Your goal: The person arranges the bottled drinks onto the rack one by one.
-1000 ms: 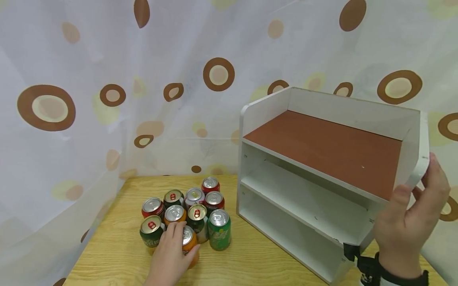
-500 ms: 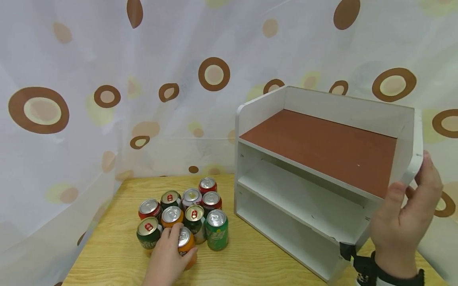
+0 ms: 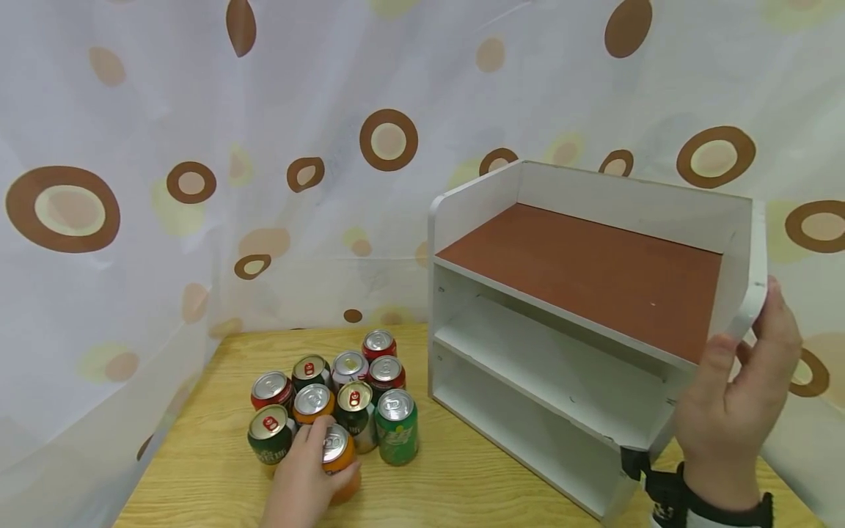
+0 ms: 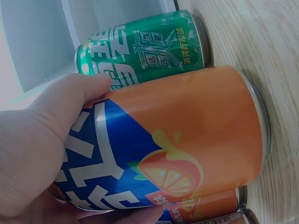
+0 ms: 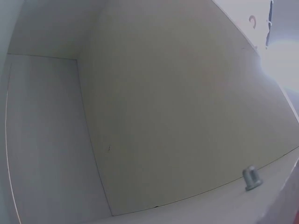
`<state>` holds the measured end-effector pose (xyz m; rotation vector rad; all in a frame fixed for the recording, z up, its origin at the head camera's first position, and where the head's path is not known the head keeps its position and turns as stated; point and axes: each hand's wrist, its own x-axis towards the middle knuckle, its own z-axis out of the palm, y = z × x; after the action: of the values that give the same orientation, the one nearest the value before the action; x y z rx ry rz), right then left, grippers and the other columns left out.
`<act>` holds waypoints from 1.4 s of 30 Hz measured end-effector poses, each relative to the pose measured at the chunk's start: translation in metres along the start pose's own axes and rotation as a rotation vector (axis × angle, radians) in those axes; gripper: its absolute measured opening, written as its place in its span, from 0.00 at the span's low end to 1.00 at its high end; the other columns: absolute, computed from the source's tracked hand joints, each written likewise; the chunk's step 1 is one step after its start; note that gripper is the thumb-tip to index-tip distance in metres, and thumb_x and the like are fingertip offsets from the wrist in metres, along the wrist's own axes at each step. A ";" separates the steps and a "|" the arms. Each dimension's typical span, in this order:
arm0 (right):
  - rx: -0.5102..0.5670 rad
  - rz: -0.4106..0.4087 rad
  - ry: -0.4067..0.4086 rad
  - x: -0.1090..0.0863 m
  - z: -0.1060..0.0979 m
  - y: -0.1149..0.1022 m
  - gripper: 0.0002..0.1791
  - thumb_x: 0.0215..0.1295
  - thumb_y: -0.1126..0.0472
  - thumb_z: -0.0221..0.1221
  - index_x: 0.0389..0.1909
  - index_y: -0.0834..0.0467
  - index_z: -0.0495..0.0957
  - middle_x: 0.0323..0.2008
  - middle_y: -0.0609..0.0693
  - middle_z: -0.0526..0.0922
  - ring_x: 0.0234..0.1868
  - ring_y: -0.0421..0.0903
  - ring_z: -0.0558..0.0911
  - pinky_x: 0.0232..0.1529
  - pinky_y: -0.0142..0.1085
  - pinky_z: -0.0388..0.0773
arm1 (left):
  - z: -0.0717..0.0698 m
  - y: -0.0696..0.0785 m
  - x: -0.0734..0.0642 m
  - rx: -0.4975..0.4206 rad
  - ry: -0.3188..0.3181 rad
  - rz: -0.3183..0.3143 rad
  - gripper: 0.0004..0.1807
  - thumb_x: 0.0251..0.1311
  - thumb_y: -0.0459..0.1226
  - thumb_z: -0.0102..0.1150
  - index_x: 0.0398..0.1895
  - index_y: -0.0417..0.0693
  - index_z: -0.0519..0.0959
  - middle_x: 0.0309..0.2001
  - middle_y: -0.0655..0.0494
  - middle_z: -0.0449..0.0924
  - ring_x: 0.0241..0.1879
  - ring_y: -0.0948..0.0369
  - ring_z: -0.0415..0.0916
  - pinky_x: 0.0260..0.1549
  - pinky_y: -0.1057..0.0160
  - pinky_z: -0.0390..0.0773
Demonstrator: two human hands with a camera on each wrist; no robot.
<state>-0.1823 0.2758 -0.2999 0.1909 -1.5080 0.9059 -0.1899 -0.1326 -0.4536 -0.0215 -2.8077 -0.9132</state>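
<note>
In the head view my left hand (image 3: 300, 477) grips an orange soda can (image 3: 345, 477) at the near edge of a cluster of cans. The left wrist view shows my thumb and fingers round the upper part of this orange can (image 4: 201, 126), its base close to the wooden table; whether it touches is unclear. Right beside it stands a green Sprite can (image 3: 397, 429). On the right, my right hand (image 3: 736, 403) holds the front edge of the side panel of a white shelf unit (image 3: 752, 264), thumb in front. The right wrist view shows the inside of the shelf (image 5: 177, 107), with no fingers in sight.
Behind the left hand stand several upright cans, among them a dark green can (image 3: 269, 433), another orange can (image 3: 313, 402) and a red can (image 3: 379, 343). The shelf has a brown top (image 3: 587, 279) and two white compartments. A patterned curtain (image 3: 297, 95) hangs behind the wooden table (image 3: 455, 491).
The head view has turned slightly, so everything sits a little further left in it. Both hands keep their holds on the orange can and the shelf panel.
</note>
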 end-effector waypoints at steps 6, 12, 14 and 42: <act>0.002 -0.006 0.013 0.000 0.001 -0.001 0.33 0.80 0.49 0.51 0.68 0.74 0.65 0.68 0.56 0.71 0.66 0.45 0.72 0.65 0.25 0.67 | -0.006 0.005 -0.002 -0.013 -0.023 0.000 0.36 0.43 0.42 0.84 0.55 0.48 0.73 0.46 0.48 0.79 0.46 0.51 0.81 0.45 0.46 0.85; -0.020 -0.009 0.000 0.001 0.000 -0.003 0.34 0.80 0.48 0.50 0.69 0.74 0.65 0.69 0.57 0.71 0.66 0.45 0.72 0.65 0.25 0.66 | -0.020 0.015 -0.003 -0.021 0.031 0.031 0.35 0.44 0.43 0.83 0.56 0.49 0.75 0.48 0.50 0.81 0.46 0.54 0.81 0.45 0.48 0.85; -0.014 -0.012 0.005 0.002 0.001 -0.004 0.34 0.80 0.47 0.50 0.68 0.74 0.65 0.69 0.57 0.71 0.66 0.46 0.72 0.65 0.25 0.66 | -0.026 0.018 -0.002 -0.019 0.047 0.040 0.34 0.46 0.44 0.82 0.56 0.50 0.75 0.50 0.50 0.81 0.47 0.53 0.82 0.44 0.48 0.86; -0.031 -0.023 -0.002 0.001 0.002 -0.002 0.33 0.81 0.48 0.50 0.68 0.74 0.65 0.69 0.59 0.71 0.67 0.46 0.72 0.67 0.26 0.67 | -0.115 0.082 0.032 -0.042 0.052 0.305 0.36 0.49 0.41 0.81 0.61 0.45 0.74 0.54 0.50 0.83 0.47 0.53 0.83 0.42 0.53 0.87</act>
<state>-0.1830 0.2739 -0.2978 0.1864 -1.5182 0.8635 -0.1953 -0.1348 -0.3086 -0.4129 -2.6373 -0.8832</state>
